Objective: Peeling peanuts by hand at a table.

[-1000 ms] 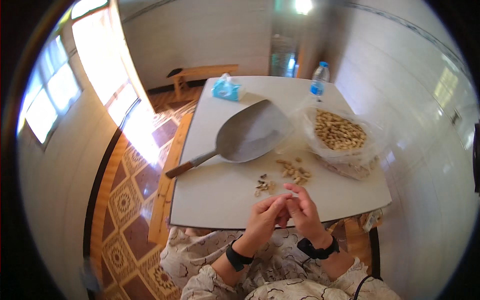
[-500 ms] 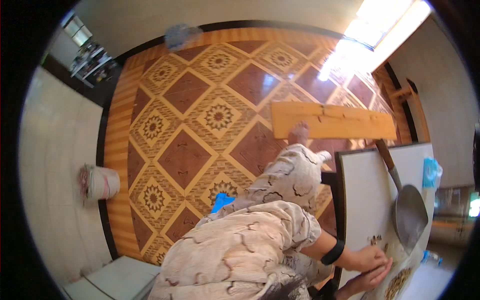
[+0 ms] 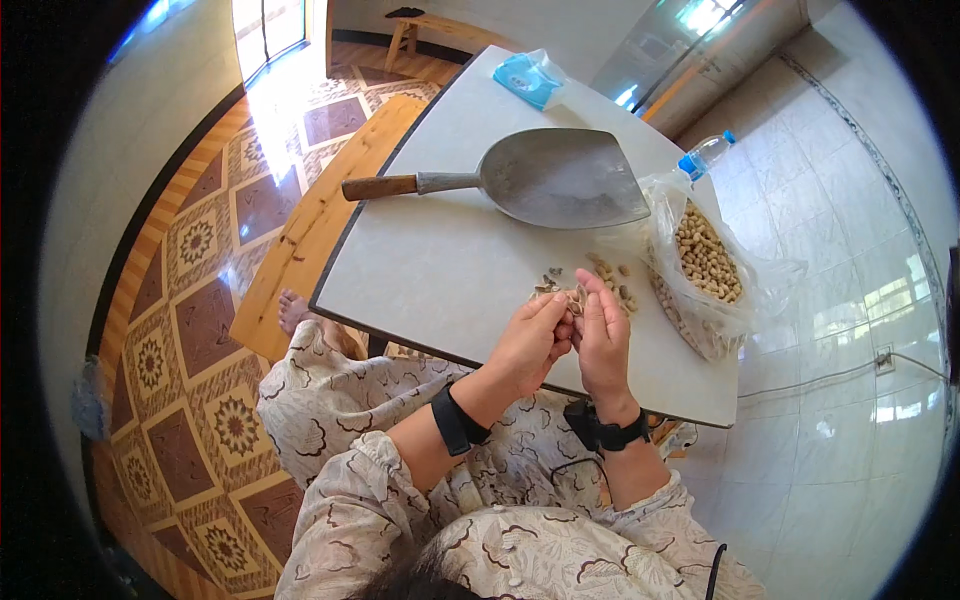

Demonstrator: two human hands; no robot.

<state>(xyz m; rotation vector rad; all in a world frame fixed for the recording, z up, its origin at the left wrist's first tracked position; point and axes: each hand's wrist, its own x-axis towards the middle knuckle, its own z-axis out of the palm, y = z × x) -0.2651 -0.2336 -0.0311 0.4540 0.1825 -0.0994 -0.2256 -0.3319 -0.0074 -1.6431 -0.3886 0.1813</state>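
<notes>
The pale bench spreads ahead of and leftward from the fingers. Beyond them lies a metal scoop; to their right stands a clear plastic bag of peanuts. The left hand has its fingers drawn in, tips pinched round a small pale peanut; the right hand meets it there, fingers straighter, its grip impossible to judge. The peanut should be light, its husk stiff but brittle, best held by both sides near the seam. Loose peanuts and shell bits lie just past the fingertips.
</notes>
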